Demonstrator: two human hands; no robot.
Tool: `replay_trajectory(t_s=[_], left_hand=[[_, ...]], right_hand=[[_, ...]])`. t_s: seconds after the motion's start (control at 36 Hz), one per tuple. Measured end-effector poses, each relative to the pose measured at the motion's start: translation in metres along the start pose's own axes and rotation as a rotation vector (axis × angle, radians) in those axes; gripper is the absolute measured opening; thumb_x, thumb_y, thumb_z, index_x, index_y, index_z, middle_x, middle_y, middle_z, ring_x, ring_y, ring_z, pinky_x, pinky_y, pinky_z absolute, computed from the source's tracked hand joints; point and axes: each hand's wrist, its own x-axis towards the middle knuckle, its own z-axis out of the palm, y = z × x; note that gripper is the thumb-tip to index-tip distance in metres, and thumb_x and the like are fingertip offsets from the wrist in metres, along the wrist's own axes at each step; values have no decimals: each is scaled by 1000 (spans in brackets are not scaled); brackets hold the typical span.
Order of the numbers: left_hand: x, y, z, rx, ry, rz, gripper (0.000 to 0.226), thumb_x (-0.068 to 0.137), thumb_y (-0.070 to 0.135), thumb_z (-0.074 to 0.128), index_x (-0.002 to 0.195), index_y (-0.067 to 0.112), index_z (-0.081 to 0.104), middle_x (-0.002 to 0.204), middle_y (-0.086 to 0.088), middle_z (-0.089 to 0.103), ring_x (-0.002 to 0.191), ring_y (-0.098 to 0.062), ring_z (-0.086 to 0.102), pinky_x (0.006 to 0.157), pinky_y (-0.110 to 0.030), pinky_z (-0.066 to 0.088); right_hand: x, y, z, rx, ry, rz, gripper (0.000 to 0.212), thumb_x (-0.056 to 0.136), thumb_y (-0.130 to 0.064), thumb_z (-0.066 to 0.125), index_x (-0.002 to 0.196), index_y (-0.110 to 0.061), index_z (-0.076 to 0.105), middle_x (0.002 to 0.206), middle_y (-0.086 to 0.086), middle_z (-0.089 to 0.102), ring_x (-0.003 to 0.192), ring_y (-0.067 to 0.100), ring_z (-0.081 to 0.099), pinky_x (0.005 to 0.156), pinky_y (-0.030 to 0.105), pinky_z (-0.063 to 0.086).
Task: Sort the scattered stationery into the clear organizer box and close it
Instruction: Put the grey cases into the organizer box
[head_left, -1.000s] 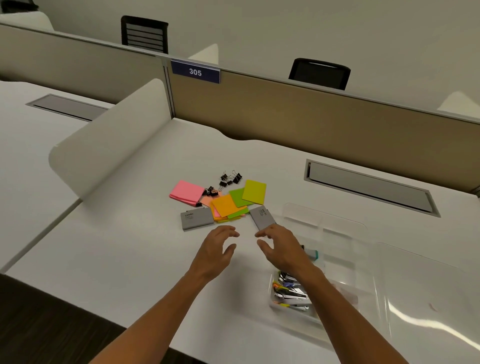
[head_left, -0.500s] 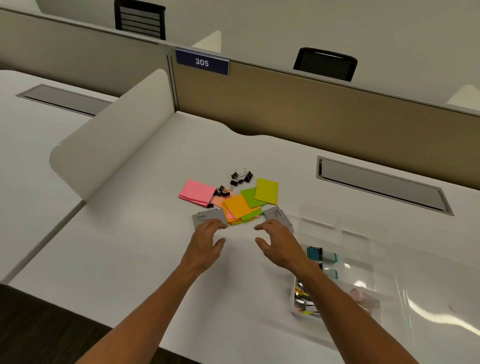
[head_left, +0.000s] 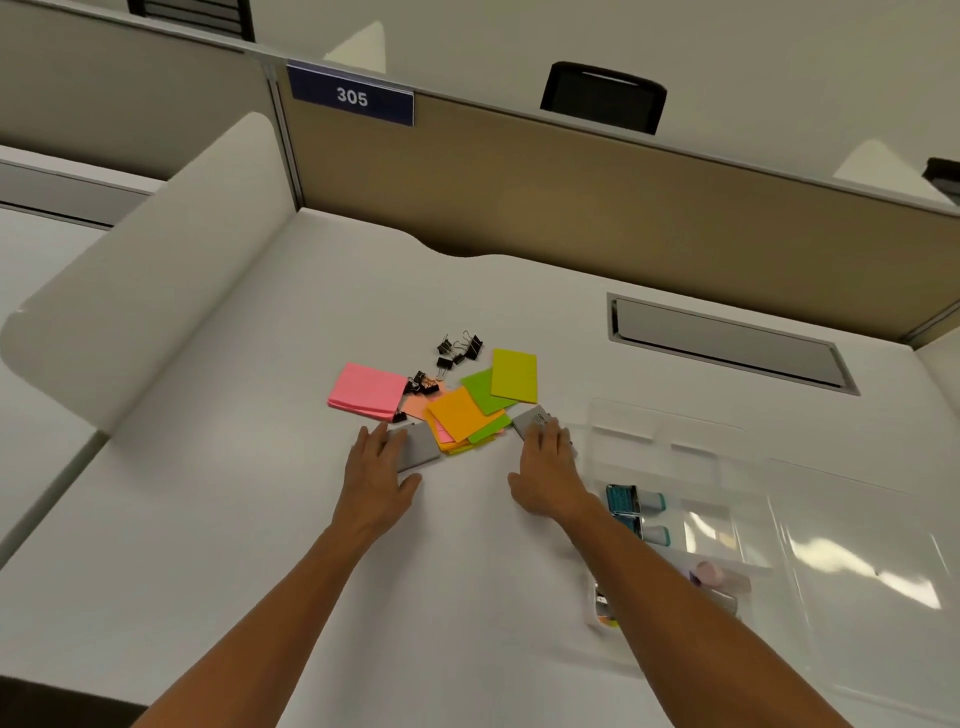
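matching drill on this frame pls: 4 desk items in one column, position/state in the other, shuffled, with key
Items
1. pink sticky-note pad
2. black binder clips
3. grey flat box on the left
4. clear plastic organizer box

Places/states
A. lid open, right of the pile
B. under the left hand fingertips
C. leftmost of the coloured pads
D. loose cluster, far side of the pile

Pairs: 1-C, 2-D, 3-B, 4-A
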Motion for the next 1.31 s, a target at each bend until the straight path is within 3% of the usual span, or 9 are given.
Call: replay_trajectory(t_s=[0.14,0.28,0.44,0.58,0.78,0.92,1.06,1.22,1.31], left_hand=[[0,-2,2,86,10,23,62,87,30,68,142,13,43,153,-14,33,144,-38,21,117,-49,23],[-3,-2,2,152,32,23,59,84,28,71,137,11,50,144,-15,44,132,-35,40,110,-48,35],[-12,7,-1,198,69,-1,54,80,24,76,129,9,59,134,-17,55,121,-36,52,98,-48,44],[-17,14,-7,141,56,-41,55,80,28,76,128,10,56,129,-13,56,116,-33,48,88,-43,47],[-24,19,-9,38,-15,-231,86,75,42,78,144,14,34,128,-16,43,115,-33,39,88,-44,44],[-30,23,-9,-66,-27,-278,83,73,37,80,140,17,35,122,-13,49,108,-28,48,84,-42,48],[-40,37,-4,-213,17,-333,64,74,27,82,126,11,48,113,-9,57,93,-20,52,72,-31,44],[-47,54,-3,-136,75,-285,29,88,27,66,106,5,62,93,-8,61,77,-19,55,52,-21,38],[-50,63,-3,-192,111,-271,24,88,29,65,101,8,62,92,-8,63,76,-19,58,53,-25,43]], right_hand=[[3,-1,4,-53,25,37,88,93,-31,54,152,2,-3,158,25,7,145,46,8,119,51,14],[5,-4,1,-164,-2,85,75,89,-27,54,149,-1,18,152,19,18,133,53,28,114,55,24],[0,-5,-5,-189,100,29,47,88,-23,60,130,-7,47,129,14,43,103,37,58,93,44,44],[-3,-3,-6,-77,137,-22,39,91,-27,63,125,-10,53,121,11,53,101,33,61,83,39,49],[-20,1,2,-83,225,-85,31,93,-26,58,120,-13,54,116,9,62,99,32,60,82,38,47],[-35,0,2,-58,152,-119,44,86,-33,63,124,-14,52,115,10,64,101,32,60,81,37,47],[-50,0,0,-1,97,-135,55,81,-43,65,126,-15,50,116,11,64,102,32,60,82,38,48],[-67,9,-8,145,99,-151,59,79,-46,66,127,-15,51,119,10,62,103,29,60,83,39,51],[-75,14,-17,166,127,-201,60,78,-46,67,128,-17,51,118,9,62,102,29,60,80,37,50]])
